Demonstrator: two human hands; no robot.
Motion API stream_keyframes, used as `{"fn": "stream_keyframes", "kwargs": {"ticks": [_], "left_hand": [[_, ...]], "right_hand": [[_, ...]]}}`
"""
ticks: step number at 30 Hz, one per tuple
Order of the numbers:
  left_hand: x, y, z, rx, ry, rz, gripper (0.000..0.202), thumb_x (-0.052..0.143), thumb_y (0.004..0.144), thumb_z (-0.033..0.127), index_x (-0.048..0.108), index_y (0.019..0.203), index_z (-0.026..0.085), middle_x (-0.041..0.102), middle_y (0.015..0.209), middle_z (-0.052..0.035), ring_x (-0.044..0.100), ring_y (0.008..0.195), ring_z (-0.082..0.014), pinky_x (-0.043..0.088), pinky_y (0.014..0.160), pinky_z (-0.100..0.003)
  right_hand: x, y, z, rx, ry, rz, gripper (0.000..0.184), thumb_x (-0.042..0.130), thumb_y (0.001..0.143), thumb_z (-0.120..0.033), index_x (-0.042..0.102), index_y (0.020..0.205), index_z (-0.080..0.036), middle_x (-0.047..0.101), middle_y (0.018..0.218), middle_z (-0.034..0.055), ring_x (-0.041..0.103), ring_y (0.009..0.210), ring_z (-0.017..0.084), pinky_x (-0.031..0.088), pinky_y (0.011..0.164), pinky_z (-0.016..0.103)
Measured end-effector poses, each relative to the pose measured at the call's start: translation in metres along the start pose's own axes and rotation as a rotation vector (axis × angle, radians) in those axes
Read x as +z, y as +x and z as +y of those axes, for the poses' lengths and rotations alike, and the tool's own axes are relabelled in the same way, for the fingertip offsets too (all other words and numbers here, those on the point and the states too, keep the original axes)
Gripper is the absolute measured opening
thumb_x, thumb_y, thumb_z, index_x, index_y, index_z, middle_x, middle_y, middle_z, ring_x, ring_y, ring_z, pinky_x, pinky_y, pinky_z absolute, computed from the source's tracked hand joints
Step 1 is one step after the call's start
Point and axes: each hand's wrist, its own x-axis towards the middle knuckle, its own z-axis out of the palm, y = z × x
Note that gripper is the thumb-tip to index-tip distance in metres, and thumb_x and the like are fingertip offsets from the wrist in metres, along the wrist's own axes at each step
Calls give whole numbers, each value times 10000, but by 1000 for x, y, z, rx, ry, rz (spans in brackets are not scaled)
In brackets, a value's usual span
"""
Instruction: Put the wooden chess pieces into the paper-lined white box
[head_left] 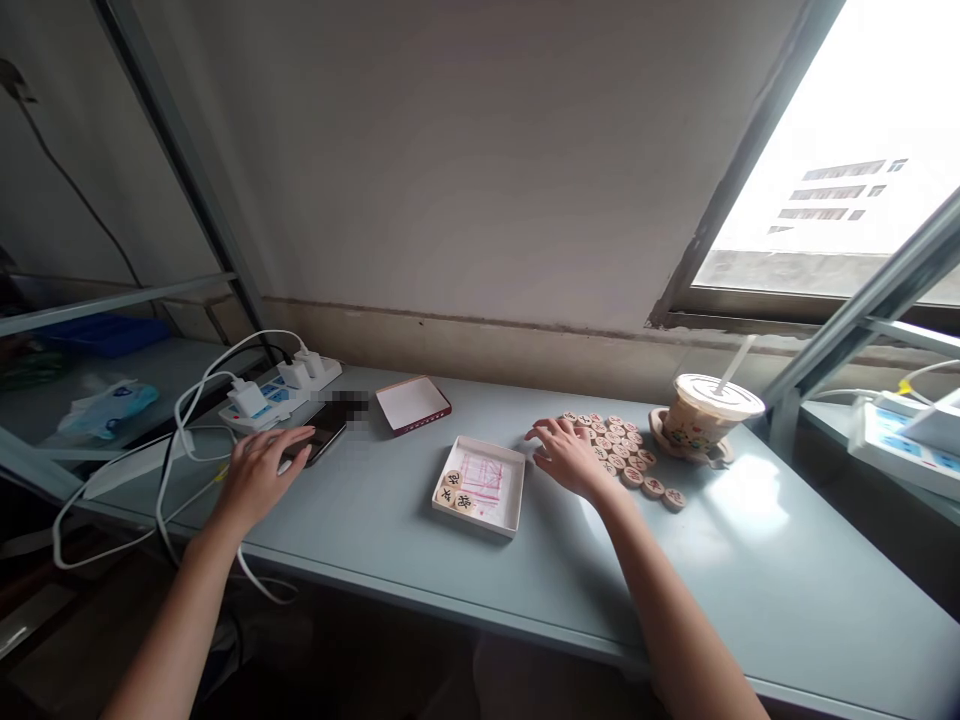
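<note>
Pieces (619, 440): I see them bunched toward the table's (360, 530) far edge, perhaps kept within reach.
Right hand (564, 455): fingers apart, at the bunch.
Left hand (262, 462): fingers apart, at the phone (327, 434).
Box (511, 500): near-left corner seemingly braces three pieces (464, 502).

The room I stand in is a living space, apparently of dormitory type. Indicators: grey metal framing (172, 150) flanking the surface (360, 520); a plain wall (450, 150); a window (847, 120) facing a building (825, 193); a power strip (271, 390) carrying several white plugs (247, 398); a lidded drink cup (701, 418) with straw (735, 365); and many round game pieces (615, 440) inscribed with characters.
</note>
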Motion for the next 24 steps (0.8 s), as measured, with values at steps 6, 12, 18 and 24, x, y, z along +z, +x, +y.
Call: {"fn": "stream_keyframes", "kwargs": {"ticks": [6, 12, 18, 24], "left_hand": [[14, -4, -3, 62, -2, -42, 354, 404, 872, 432, 580, 1135, 275, 687, 1070, -40, 563, 1089, -261, 246, 1073, -469], [15, -7, 2, -55, 8, 37, 406, 372, 877, 468, 550, 1184, 272, 621, 1182, -72, 519, 1155, -284, 268, 1067, -460], [26, -2, -6, -407, -56, -111, 898, 529, 746, 603, 192, 1428, 125, 394, 1406, -212, 401, 1261, -402, 388, 954, -484], [24, -1, -3, -492, -102, -151, 844, 604, 686, 535, 288, 1344, 112, 521, 1271, -203, 500, 1154, -393, 421, 900, -472]], "right_hand": [[4, 1, -7, -35, 0, -13, 282, 489, 873, -243, 574, 1141, -232, 563, 1185, 86, 474, 1091, 260, 313, 894, 432], [2, 1, -6, -37, -3, -8, 280, 479, 881, -230, 582, 1141, -231, 571, 1177, 90, 488, 1081, 260, 310, 914, 442], [-5, 5, -13, -72, 66, 50, 261, 438, 906, -218, 579, 1125, -236, 601, 1150, 71, 514, 1046, 226, 315, 913, 404], [-12, 5, -18, -100, 107, 50, 253, 415, 907, -182, 615, 1055, -231, 628, 1116, 69, 545, 1012, 218, 322, 904, 402]]}}
